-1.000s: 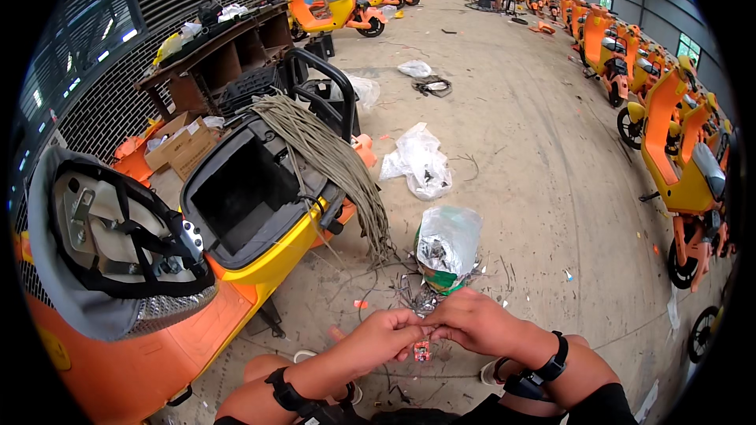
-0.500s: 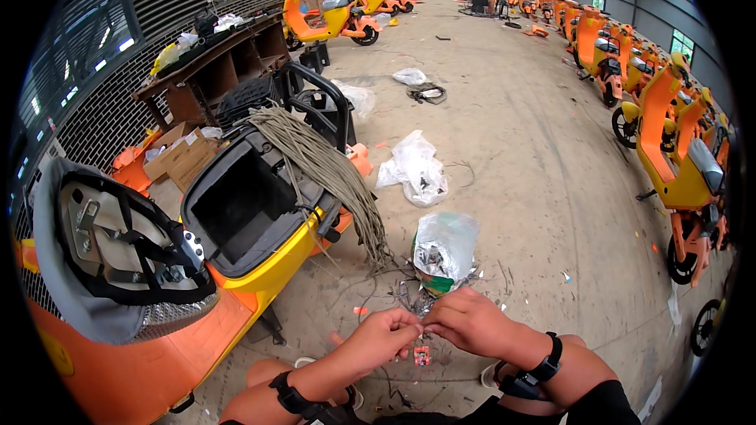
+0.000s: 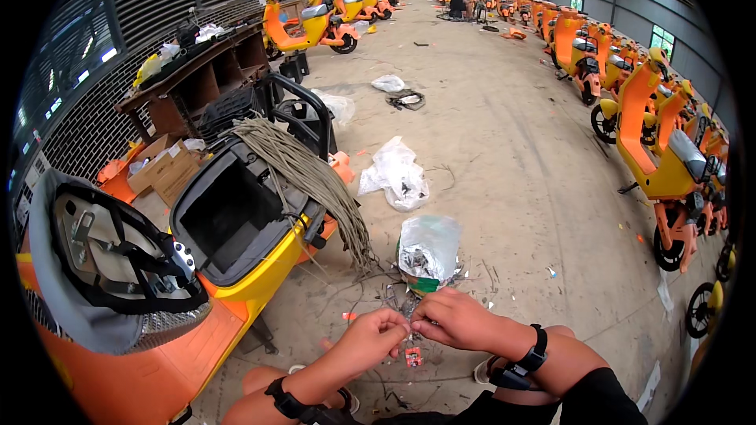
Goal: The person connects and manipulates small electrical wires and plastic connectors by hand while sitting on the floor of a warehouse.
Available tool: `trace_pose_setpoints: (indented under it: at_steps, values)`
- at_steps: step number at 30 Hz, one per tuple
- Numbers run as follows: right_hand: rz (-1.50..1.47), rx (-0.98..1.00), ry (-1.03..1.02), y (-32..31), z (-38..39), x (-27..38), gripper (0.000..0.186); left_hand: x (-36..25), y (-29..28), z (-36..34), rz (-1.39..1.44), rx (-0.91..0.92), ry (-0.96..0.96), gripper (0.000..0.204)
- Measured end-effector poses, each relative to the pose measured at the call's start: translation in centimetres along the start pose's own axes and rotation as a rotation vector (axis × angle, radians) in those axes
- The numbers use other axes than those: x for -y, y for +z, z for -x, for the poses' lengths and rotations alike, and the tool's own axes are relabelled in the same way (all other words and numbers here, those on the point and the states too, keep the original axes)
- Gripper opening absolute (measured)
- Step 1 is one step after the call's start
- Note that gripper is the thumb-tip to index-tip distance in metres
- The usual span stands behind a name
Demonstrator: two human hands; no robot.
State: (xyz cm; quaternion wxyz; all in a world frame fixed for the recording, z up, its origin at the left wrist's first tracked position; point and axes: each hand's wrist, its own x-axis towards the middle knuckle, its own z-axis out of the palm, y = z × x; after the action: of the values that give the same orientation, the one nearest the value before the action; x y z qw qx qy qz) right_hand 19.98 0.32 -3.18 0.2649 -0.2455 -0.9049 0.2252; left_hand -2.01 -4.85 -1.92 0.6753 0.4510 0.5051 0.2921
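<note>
My left hand (image 3: 376,338) and my right hand (image 3: 455,319) meet fingertip to fingertip low in the middle of the view. Both are closed in a pinch. What they pinch is too small and too covered by the fingers to name. A small red-orange piece (image 3: 413,356) shows just below the fingertips; whether it hangs from them or lies on the floor I cannot tell. Right beyond my hands stands a whitish plastic bag (image 3: 429,242) with a green lower part and silvery material inside. Scraps of dark wire (image 3: 391,296) lie beside it.
At my left stands an orange and yellow scooter (image 3: 244,299) with its seat raised and storage box open. A bundle of grey-green cables (image 3: 311,181) drapes over it. White plastic (image 3: 396,173) lies on the floor ahead. Scooters (image 3: 650,134) line the right side.
The view has shifted slightly, so the surroundings sit a little further left. My hands remain together in the same pinch, with little visible movement.
</note>
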Motion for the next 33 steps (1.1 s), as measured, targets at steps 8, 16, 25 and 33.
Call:
trace_pose_setpoints:
  at_steps: [8,16,25,33]
  values:
    - [-0.24,0.014,0.218,1.7,0.2,0.2,0.018,1.7,-0.1,0.1,-0.348,-0.15,0.216,0.015]
    - [-1.307,0.146,0.939,3.9,0.5,-0.7,0.019,1.1,0.8,0.6,-0.949,-0.343,0.693,0.012]
    - [-1.092,0.124,0.812,2.8,-0.7,-0.6,0.02,0.1,1.1,0.7,-0.694,-0.382,0.435,0.012]
    - [-0.083,-0.007,0.032,1.3,-0.2,-0.5,0.03,0.5,-1.7,-0.3,0.198,-0.016,-0.119,0.007]
